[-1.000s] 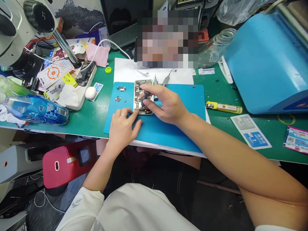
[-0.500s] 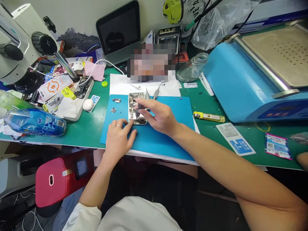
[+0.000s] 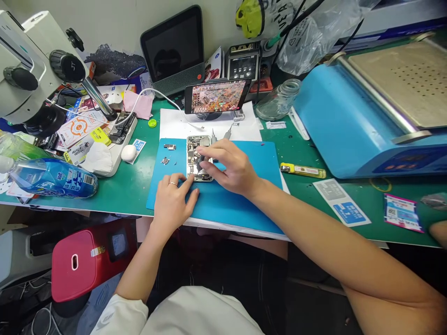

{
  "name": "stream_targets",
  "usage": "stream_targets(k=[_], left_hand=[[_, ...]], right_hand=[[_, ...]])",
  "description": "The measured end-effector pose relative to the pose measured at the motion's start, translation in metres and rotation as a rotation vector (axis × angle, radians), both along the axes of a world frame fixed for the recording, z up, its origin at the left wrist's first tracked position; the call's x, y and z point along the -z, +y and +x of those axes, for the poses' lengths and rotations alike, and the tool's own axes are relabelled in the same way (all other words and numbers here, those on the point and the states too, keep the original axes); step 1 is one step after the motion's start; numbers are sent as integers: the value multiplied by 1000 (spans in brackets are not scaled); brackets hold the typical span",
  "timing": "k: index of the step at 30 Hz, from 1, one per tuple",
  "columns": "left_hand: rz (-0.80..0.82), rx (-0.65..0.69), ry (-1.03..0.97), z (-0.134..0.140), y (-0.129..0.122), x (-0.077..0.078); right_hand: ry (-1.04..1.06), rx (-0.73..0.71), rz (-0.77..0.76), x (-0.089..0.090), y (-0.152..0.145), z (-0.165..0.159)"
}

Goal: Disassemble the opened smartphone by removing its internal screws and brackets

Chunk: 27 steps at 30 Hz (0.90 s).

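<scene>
An opened phone (image 3: pixel 190 160), its inner boards bare, lies on the blue mat (image 3: pixel 244 200). My left hand (image 3: pixel 172 197) rests on the mat with its fingers apart, the index fingertip touching the phone's lower left edge. Above the phone, the thumb and fingers of my right hand (image 3: pixel 232 167) are pinched on a small dark tool (image 3: pixel 200 164); my fingers cover part of it and its exact kind is unclear. Two grey pointed tools (image 3: pixel 228 133) lie just beyond my right hand, partly hidden. Small metal parts (image 3: pixel 169 146) sit left of the phone.
A propped phone (image 3: pixel 218 98) with a lit screen stands behind the mat, beside a glass jar (image 3: pixel 277 100). At right are a blue machine (image 3: pixel 335 135) and a yellow cutter (image 3: pixel 303 170). A microscope (image 3: pixel 66 65) and a blue bottle (image 3: pixel 52 177) are left.
My right hand has shifted very slightly over the opened phone, still pinching the dark tool. My left hand keeps its place. The propped phone's screen, blurred before, now shows clearly.
</scene>
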<state>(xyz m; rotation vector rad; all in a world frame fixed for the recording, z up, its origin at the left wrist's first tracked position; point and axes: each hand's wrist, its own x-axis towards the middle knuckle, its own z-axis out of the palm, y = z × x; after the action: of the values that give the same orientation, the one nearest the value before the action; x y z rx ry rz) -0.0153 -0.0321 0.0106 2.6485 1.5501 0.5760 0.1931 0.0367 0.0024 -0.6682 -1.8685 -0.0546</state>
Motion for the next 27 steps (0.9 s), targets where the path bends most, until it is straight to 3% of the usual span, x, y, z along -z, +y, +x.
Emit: stream_targets(k=[11,21,27], left_hand=[[24,-4,-20,-1,0,4],[43,7,-19,-3,1,4],[23,3,-18,-2,0,4]], right_hand=[[-15,-98,-31,-2,0,-4],[26,-142,-256,1,-4,2],[-9,-186,-212,1,-5,0]])
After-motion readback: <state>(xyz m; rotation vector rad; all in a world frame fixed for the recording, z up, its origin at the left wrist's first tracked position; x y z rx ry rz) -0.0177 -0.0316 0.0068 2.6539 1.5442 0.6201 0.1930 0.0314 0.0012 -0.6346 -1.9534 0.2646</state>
